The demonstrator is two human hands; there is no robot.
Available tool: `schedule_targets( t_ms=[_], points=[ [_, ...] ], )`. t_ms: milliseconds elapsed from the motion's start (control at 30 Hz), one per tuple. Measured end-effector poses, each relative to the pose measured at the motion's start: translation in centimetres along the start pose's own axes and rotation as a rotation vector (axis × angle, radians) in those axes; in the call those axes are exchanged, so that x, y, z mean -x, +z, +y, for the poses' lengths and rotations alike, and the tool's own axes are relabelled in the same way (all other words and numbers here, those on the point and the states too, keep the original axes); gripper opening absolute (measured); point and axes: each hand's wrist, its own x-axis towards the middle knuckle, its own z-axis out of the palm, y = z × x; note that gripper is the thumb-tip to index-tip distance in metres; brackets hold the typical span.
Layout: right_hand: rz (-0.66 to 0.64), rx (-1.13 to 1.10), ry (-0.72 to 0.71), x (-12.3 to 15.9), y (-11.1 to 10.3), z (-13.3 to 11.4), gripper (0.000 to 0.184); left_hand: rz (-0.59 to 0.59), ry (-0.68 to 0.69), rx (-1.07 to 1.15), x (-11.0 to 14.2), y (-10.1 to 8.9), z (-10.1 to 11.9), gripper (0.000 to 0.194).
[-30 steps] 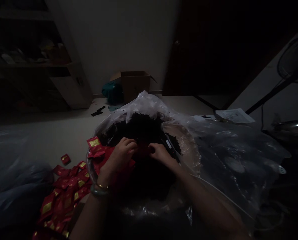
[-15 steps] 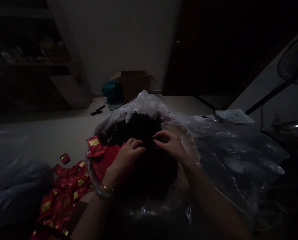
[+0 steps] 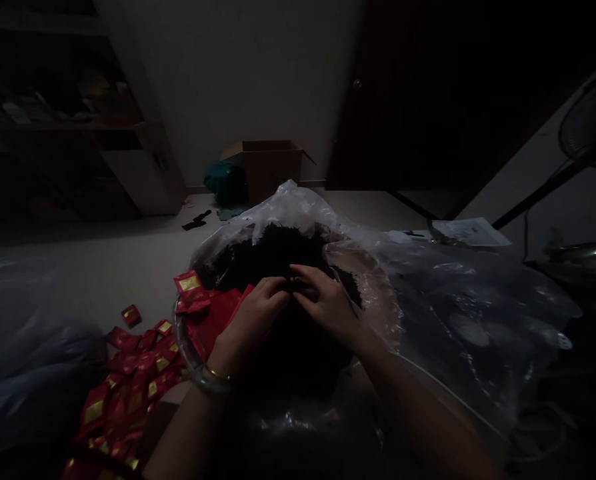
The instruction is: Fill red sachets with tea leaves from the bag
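Note:
Dark, loose, leaf-like shreds (image 3: pixel 283 243) are heaped in a wide container lined with a clear plastic bag (image 3: pixel 298 200). Over the middle of the heap my left hand (image 3: pixel 258 308) is closed, its fingertips pressed together on something too dark to name. My right hand (image 3: pixel 325 300) curls its fingers and thumb close by, tips almost meeting the left ones; what lies between them is lost in shadow. Empty-looking red packets (image 3: pixel 213 323) lie at the container's left side, partly behind my left wrist. One red sachet with a gold label (image 3: pixel 191 285) rests on top there.
Many red sachets (image 3: pixel 133 393) are piled on the floor at the left. A cardboard box (image 3: pixel 272 170) and a teal bag (image 3: pixel 225 183) stand by the wall. Clear plastic sheeting (image 3: pixel 458 300) spreads at the right. A fan (image 3: pixel 591 127) stands beyond it.
My right hand has moved left, bringing its fingertips next to those of my left hand. My left hand has hardly moved.

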Motion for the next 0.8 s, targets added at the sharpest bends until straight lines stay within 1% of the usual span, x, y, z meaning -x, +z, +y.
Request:
schedule_targets(
  t_ms=[133,300,400,533,600,700,800],
  points=[
    [-0.033,-0.014,-0.084,0.0,0.3,0.4,0.045,0.034,-0.02,0.037,0.0,0.2,-0.1,0.024],
    [-0.089,0.007,-0.177,-0.1,0.1,-0.1,0.044,0.064,0.016,0.029,-0.1,0.1,0.0,0.02],
    [-0.12,0.02,-0.193,-0.1,-0.1,-0.5,0.043,0.08,0.061,0.014,-0.2,0.2,0.0,0.019],
    [-0.135,0.08,-0.197,-0.2,-0.5,-0.5,0.042,0.129,0.08,0.015,-0.3,0.1,-0.1,0.012],
    [-0.17,0.161,-0.211,-0.2,-0.8,-0.7,0.04,0.152,0.087,0.015,-0.3,-0.1,-0.2,0.01],
    [-0.255,0.38,-0.197,-0.2,-1.0,-1.0,0.038,0.193,0.08,0.034,-0.4,-0.2,0.0,0.009],
    [-0.312,0.594,-0.163,-0.2,-0.8,-1.1,0.039,0.2,0.02,0.058,-0.4,-0.2,0.2,0.009]
  ],
)
